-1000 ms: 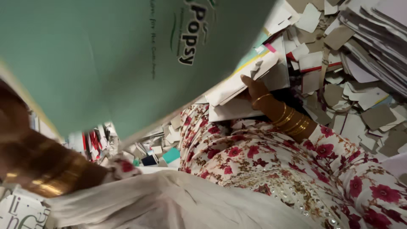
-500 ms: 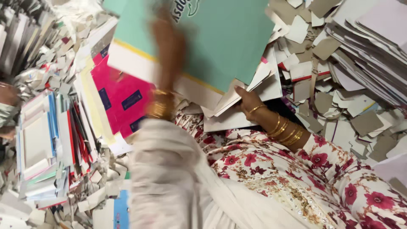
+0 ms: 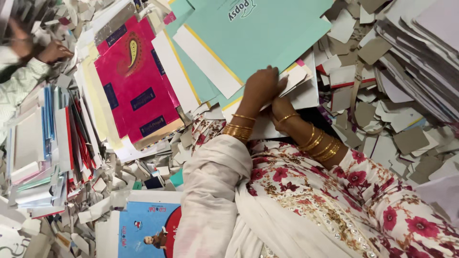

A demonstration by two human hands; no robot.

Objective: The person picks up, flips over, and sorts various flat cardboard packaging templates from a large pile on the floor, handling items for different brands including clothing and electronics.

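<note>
Stacking step: my left hand point(image 3: 260, 88) flat, fingers spread on teal sheet point(image 3: 258, 33), frame centre; right hand point(image 3: 282, 107) pinches white sheets point(image 3: 306, 91). Squaring edges seems due.

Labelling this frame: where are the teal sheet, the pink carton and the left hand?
teal sheet point(image 3: 267, 33): head view, its flat middle.
pink carton point(image 3: 136, 83): head view, centre panel.
left hand point(image 3: 262, 86): head view, its back.

place: packaging workshop | evidence: flat printed carton sheets point(image 3: 138, 81) stacked left of hands | cardboard offcuts point(image 3: 382, 124) heaped right
</note>
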